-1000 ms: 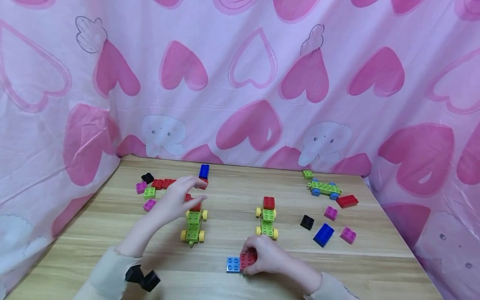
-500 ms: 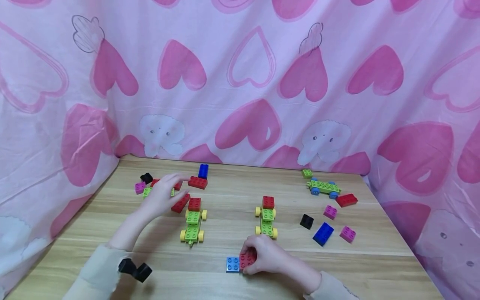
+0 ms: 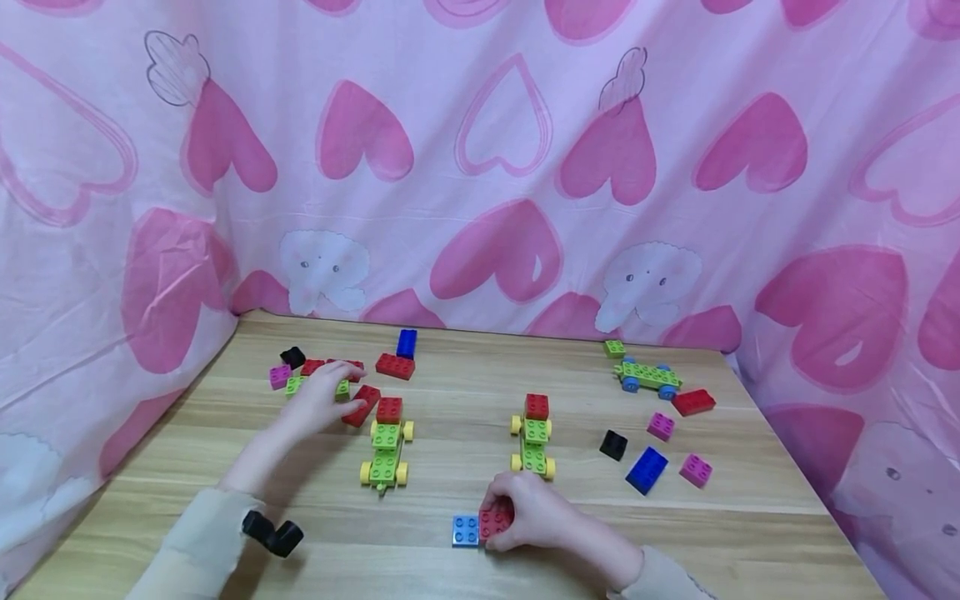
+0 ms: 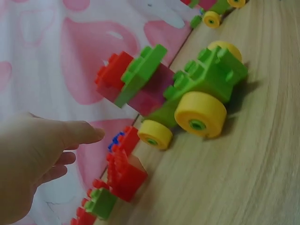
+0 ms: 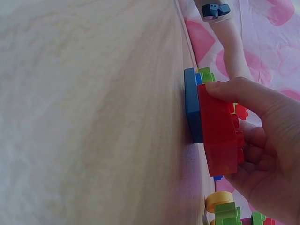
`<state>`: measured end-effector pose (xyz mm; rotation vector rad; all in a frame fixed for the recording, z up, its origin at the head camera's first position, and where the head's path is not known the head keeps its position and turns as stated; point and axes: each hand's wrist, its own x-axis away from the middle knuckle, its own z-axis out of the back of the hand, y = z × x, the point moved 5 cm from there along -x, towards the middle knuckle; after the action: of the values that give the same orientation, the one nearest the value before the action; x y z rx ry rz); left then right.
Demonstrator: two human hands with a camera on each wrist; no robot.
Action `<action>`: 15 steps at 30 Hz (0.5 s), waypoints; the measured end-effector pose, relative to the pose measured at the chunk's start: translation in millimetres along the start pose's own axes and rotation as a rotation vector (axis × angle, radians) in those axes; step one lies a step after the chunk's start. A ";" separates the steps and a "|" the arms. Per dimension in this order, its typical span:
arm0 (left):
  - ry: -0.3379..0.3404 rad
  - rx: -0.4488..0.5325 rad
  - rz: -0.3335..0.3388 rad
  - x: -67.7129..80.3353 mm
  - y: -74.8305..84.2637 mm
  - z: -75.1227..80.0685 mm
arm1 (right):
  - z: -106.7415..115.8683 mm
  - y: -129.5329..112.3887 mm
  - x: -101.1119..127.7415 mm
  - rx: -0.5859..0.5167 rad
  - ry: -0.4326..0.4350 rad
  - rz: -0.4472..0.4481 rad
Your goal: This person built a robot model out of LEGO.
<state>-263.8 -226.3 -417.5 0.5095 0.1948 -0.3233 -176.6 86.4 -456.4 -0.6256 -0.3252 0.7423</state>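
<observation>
My right hand (image 3: 528,510) pinches a red toy brick (image 3: 493,524) between thumb and fingers, right beside a flat light-blue brick (image 3: 465,530) near the table's front. In the right wrist view the red brick (image 5: 218,133) overlaps the blue one (image 5: 192,105). My left hand (image 3: 318,402) hovers with loosely bent fingers over the bricks at the left and holds nothing. Nearest its fingertips are a long red brick (image 3: 362,406) and a partly hidden green brick (image 3: 342,389). Just right of it stands a green car with yellow wheels (image 3: 386,462), topped by a red brick (image 3: 389,409).
A second yellow-wheeled car (image 3: 534,450) stands beyond my right hand. At the back right are a green base with blue wheels (image 3: 648,377) and a red brick (image 3: 693,402). Blue (image 3: 647,470), black (image 3: 613,444) and pink bricks (image 3: 696,469) lie at the right.
My left hand has moved left, away from above the left car, uncovering its red brick and the long red bricks behind. My right hand stays on the red brick.
</observation>
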 end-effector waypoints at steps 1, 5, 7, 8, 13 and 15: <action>-0.009 -0.002 0.005 -0.5 -2.2 -1.9 | 0.0 0.2 0.1 -0.002 0.000 -0.002; -0.049 -0.011 0.034 -2.9 -10.1 -10.1 | 0.2 0.8 0.7 -0.004 0.001 -0.010; -0.071 -0.010 0.050 -3.7 -13.3 -13.8 | 0.4 0.4 0.8 -0.004 0.000 -0.010; -0.082 -0.012 0.051 -3.7 -14.4 -15.5 | 0.4 0.2 0.7 -0.006 -0.003 -0.011; -0.114 -0.006 0.053 -3.2 -17.5 -19.8 | 0.9 -1.5 0.2 -0.025 -0.026 -0.028; -0.117 -0.010 0.051 -3.0 -17.8 -20.2 | 1.1 -2.1 0.0 -0.027 -0.029 -0.029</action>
<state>-274.9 -229.9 -442.0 0.4836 0.0702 -0.3017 -176.0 85.6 -454.2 -0.6348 -0.3709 0.7211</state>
